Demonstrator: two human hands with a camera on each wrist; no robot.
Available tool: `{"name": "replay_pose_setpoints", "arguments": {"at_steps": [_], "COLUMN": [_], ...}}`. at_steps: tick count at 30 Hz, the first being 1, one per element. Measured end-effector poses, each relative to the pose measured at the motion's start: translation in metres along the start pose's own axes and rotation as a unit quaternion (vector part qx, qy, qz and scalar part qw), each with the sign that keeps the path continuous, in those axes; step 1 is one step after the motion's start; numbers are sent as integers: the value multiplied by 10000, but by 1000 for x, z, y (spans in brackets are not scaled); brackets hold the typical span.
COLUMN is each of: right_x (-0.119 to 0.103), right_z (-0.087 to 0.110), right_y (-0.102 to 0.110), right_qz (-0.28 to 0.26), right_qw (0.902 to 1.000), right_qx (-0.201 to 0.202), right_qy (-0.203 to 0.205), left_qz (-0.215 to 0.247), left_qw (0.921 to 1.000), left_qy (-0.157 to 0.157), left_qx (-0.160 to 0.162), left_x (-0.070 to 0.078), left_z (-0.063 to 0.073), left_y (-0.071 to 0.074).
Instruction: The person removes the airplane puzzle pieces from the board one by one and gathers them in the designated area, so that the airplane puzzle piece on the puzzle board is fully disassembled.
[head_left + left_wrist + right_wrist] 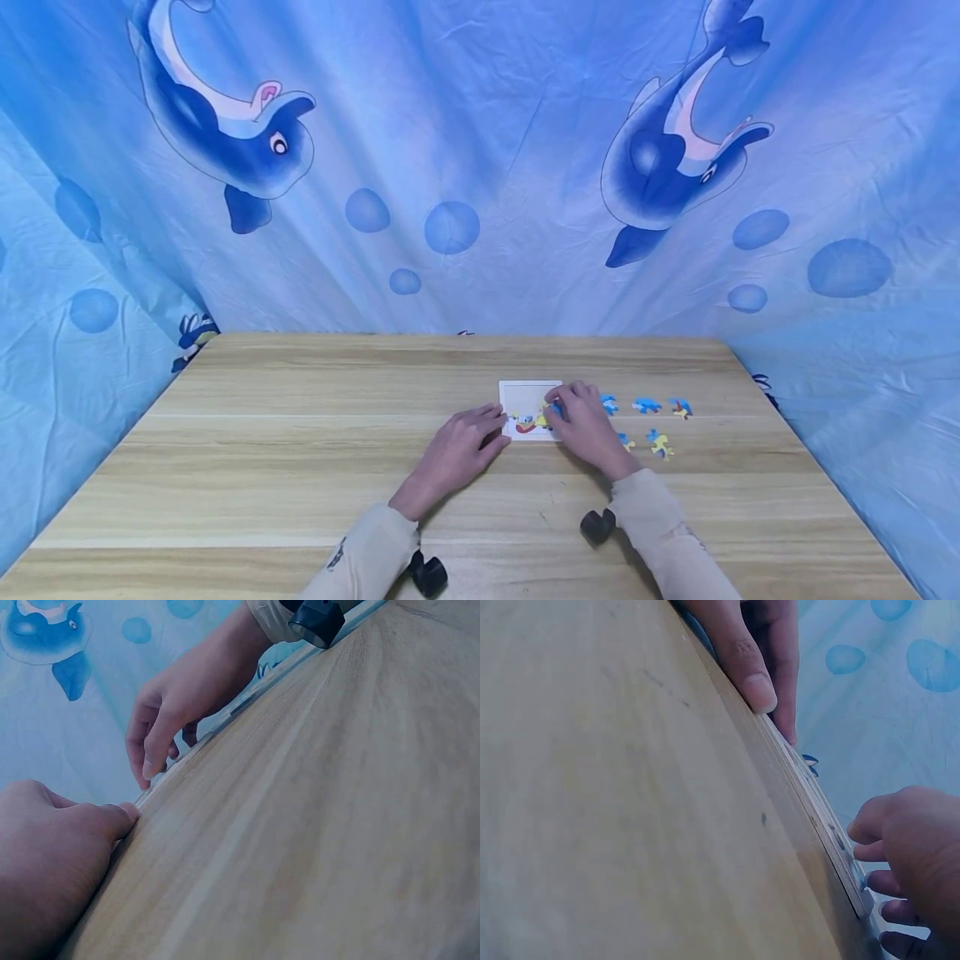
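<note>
A white-rimmed jigsaw tray (528,383) lies flat on the table. Colourful pieces (525,423) fill part of its near side, and its far side shows pale. My left hand (461,443) rests at the tray's left edge, the thumb (120,817) by the near corner and the fingers nearly straight. Over the tray's right side, my right hand (587,425) bends its thumb and index finger together on a blue and yellow puzzle piece (553,409), partly covered by the fingers. In the right wrist view the fingertips of my right hand (915,862) are low over the tray.
Several loose puzzle pieces lie right of the tray, among them a blue one (647,405), a blue and red one (681,407) and a yellow one (660,444). A blue dolphin-print curtain (480,167) hangs behind the wooden table (300,467). Both sleeves carry black wrist cameras.
</note>
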State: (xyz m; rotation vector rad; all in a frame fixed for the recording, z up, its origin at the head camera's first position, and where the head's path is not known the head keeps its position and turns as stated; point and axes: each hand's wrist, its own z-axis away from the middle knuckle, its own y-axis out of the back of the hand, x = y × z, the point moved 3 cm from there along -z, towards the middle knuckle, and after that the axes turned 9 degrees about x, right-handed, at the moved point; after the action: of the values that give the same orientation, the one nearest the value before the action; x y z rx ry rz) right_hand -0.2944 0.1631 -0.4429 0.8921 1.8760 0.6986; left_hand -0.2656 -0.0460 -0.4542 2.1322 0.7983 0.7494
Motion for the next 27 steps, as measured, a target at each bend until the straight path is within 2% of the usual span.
{"name": "replay_pose_setpoints", "arguments": {"at_steps": [10,14,21,27], "right_x": [-3,-2,-2,0], "right_z": [-1,-1,-4,-3], "right_y": [-1,-3,-5,-4], "right_qz": [297,272,201,63], "right_qw": [9995,9996,9997,9997], "right_qx": [48,12,132,136], "right_qy": [-54,-119,-5,-196], "left_qz": [22,25,35,36], "left_qw": [10000,10000,10000,10000], "left_qy": [-31,-38,-19,11], "left_qx": [55,55,17,-16], "left_x": [0,0,0,0], "left_z": [0,0,0,0], "left_y": [0,0,0,1]}}
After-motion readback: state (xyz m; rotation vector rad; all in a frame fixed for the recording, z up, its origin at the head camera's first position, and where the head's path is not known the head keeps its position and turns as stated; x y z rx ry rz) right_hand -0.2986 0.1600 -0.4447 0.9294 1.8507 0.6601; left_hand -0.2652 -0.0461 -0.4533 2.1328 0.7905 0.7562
